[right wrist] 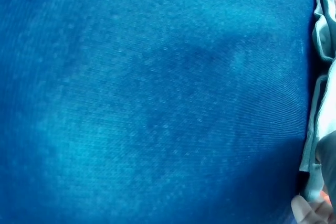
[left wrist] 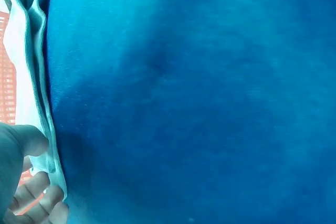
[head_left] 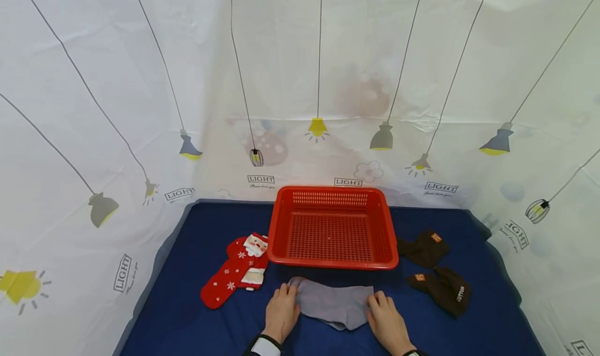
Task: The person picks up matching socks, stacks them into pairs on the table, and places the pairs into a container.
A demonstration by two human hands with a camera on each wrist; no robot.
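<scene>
Grey sock (head_left: 335, 303) stretched crosswise between two hands, just nearer the wearer than the red basket (head_left: 333, 265), over blue cloth (head_left: 180, 327). Left hand (head_left: 281, 310) has its left end, thumb on one face, bent fingers on the other, nearly closed. Right hand (head_left: 388, 322) at the opposite end, fingers bent; seems to pinch the edge likewise, though its wrist view crops most of the hand. Red Santa socks (head_left: 224, 282) lie left of the basket, brown socks (head_left: 452, 294) with orange labels to its right. Behind: pale backdrop (head_left: 290, 48) printed with hanging lamps.
</scene>
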